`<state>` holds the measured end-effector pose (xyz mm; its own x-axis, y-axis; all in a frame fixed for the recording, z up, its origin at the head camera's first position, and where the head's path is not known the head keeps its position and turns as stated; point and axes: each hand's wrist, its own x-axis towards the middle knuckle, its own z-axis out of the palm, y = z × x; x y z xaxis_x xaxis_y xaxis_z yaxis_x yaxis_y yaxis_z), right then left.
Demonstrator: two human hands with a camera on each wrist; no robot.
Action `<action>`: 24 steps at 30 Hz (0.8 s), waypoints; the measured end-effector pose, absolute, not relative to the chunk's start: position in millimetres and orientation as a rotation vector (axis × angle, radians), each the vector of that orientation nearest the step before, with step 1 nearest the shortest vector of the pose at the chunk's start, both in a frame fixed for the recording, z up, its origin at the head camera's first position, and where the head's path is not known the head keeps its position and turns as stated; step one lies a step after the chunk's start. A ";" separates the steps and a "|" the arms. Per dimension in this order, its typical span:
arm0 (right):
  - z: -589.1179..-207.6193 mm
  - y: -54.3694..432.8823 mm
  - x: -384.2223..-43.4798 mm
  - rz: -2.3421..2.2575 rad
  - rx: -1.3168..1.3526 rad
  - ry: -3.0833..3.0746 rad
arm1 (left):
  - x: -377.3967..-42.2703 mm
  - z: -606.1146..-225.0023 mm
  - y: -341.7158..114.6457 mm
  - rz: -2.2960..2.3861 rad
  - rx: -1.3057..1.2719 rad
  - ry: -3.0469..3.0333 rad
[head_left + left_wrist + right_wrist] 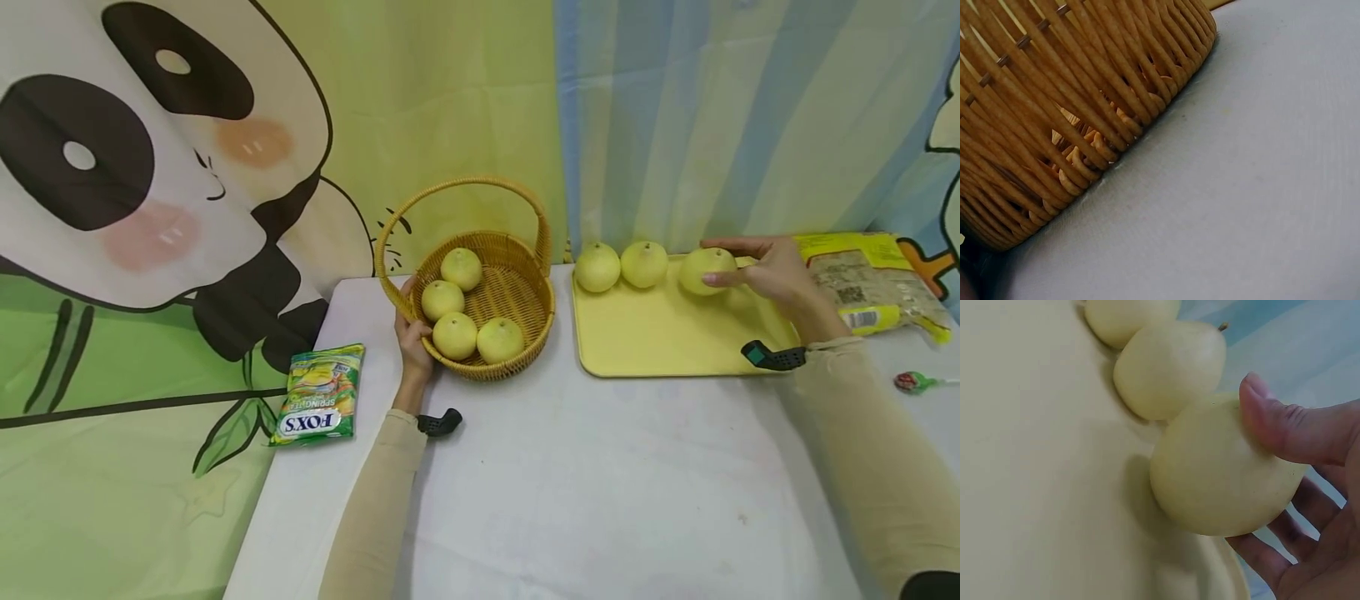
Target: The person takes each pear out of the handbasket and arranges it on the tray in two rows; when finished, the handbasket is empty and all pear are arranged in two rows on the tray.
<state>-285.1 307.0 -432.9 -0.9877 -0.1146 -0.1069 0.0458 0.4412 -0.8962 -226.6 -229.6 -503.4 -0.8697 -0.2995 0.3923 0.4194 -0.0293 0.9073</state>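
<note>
In the head view my right hand [772, 271] holds a pale yellow pear [707, 271] over the back of a yellow tray [675, 333]. The right wrist view shows the thumb on one side of this pear [1222, 475] and the fingers around the other. Two more pears, a nearer one [644, 264] and a farther one [597, 267], sit side by side at the tray's back left. My left hand [415, 343] grips the left side of a wicker basket [536, 333] with a tall handle. Several pears [454, 336] lie inside the basket, mostly toward its left and front.
A green candy bag [318, 393] lies left of the basket. Behind and right of the tray is a yellow and clear plastic package [862, 279], with a wrapped lollipop [911, 382] in front of it. A printed curtain [480, 108] hangs behind the white table [585, 483].
</note>
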 end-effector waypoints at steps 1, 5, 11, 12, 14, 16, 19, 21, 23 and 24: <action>-435.5 306.4 -287.1 -1.578 -0.060 2.541 | -226.8 -503.5 -229.6 -1.944 -0.126 -1.776; -441.4 304.4 -294.4 -1.557 -0.061 2.556 | -228.1 -504.1 -229.9 -1.945 -0.126 -1.787; -440.1 300.6 -305.6 -1.527 -0.110 2.559 | -227.4 -503.3 -231.2 -1.923 -0.107 -1.804; -439.7 299.8 -307.3 -1.521 -0.116 2.565 | -227.0 -503.0 -231.5 -1.921 -0.105 -1.808; -439.5 298.4 -310.1 -1.501 -0.128 2.586 | -226.7 -502.6 -232.0 -1.917 -0.099 -1.815; -440.0 297.0 -312.3 -1.475 -0.151 2.615 | -226.4 -502.3 -232.1 -1.927 -0.097 -1.809; -440.7 295.4 -314.0 -1.442 -0.188 2.643 | -226.0 -502.1 -231.7 -1.937 -0.090 -1.806; -440.6 295.4 -314.2 -1.426 -0.210 2.645 | -225.9 -501.9 -231.2 -1.937 -0.096 -1.807; -440.1 296.1 -314.2 -1.419 -0.221 2.633 | -225.7 -501.8 -230.7 -1.928 -0.108 -1.815; -439.8 296.7 -314.2 -1.412 -0.223 2.632 | -225.7 -501.7 -230.5 -1.932 -0.117 -1.809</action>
<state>-314.2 296.7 -439.8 -0.9782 -0.1992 -0.0584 -0.0615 0.5469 -0.8349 -225.7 -230.5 -501.7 -0.8778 -0.2878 0.3830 0.4011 -0.0043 0.9160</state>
